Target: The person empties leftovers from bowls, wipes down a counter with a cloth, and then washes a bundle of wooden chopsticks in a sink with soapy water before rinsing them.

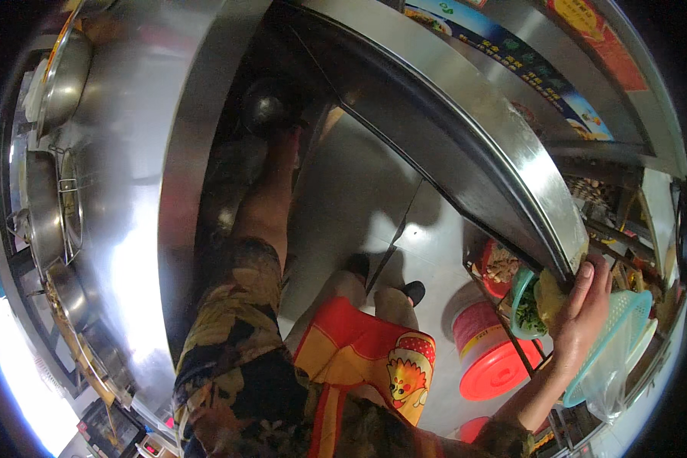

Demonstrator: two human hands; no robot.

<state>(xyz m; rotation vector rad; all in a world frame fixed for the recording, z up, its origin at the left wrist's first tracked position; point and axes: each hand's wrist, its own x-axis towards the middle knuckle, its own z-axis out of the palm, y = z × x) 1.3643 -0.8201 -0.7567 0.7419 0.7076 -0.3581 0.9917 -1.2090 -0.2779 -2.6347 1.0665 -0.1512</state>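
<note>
My left hand (291,140) reaches into the dark space beside a steel counter (186,160); shadow hides most of its fingers. A round, dark, shiny object (263,109) lies just beyond it, and whether I hold it is unclear. My right hand (585,300) is bent over the end of a curved-looking steel edge (541,166), thumb and fingers close together. A yellowish-brown piece (549,295), perhaps a cloth, shows beside the palm. Under that hand are a turquoise basket of green leaves (529,312) and another turquoise perforated basket (612,343) with clear plastic.
Metal pans (46,206) and a steel bowl (71,80) stand along the left. At right are a red container of ginger-like pieces (501,266), a rack with more goods, and a bucket with a red lid (501,372) on the tiled floor (423,229).
</note>
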